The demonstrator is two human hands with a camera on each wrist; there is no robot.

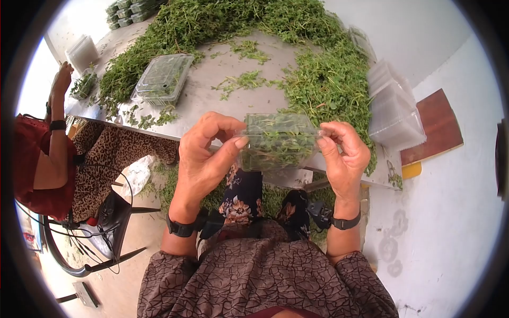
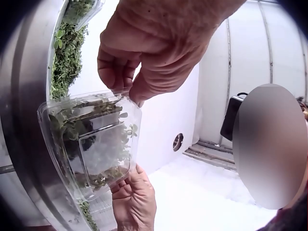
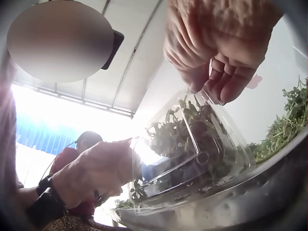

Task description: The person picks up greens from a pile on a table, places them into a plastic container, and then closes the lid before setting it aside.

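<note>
A clear plastic clamshell box (image 1: 278, 142) filled with green leafy sprigs is held up in front of the body, over the table's near edge. My left hand (image 1: 208, 153) pinches its left end between thumb and fingers. At the opposite end my right hand (image 1: 344, 155) pinches the rim the same way. In the left wrist view the box (image 2: 91, 144) appears tilted, with leaves pressed against its clear wall. The right wrist view shows the right thumb and fingers (image 3: 219, 79) at one edge of the box.
Heaped greens (image 1: 328, 79) cover the back and right of the metal table (image 1: 212, 106). A filled box (image 1: 163, 79) sits at left; nested clear boxes (image 1: 395, 108) stand at right, and filled ones (image 1: 127, 10) are stacked far left. Another person's arm (image 1: 58, 100) is at left.
</note>
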